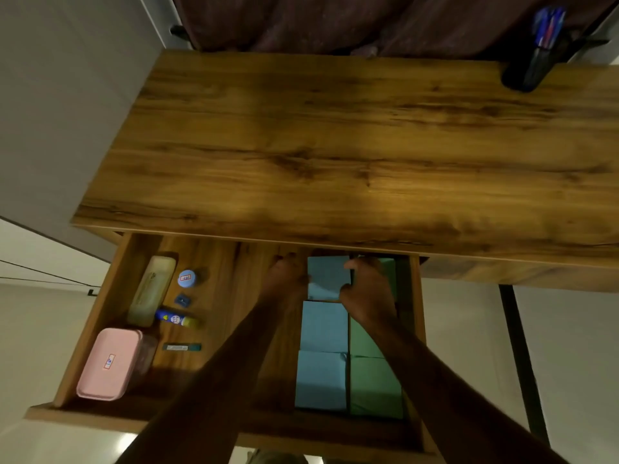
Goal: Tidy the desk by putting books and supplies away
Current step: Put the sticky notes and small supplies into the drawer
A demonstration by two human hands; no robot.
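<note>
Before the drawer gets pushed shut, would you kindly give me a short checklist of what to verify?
1. Back blue pad seated flat in line: cannot tell, both hands cover its edges.
2. Left hand out of drawer: not ok.
3. Right hand out of drawer: not ok.
4. Pink box lid shut: ok.
5. Desk top holds only the pen holder: ok.

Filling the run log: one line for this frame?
stage: stowing | left hand + right hand: on blue pad | place: open drawer | desk top: pen holder
</note>
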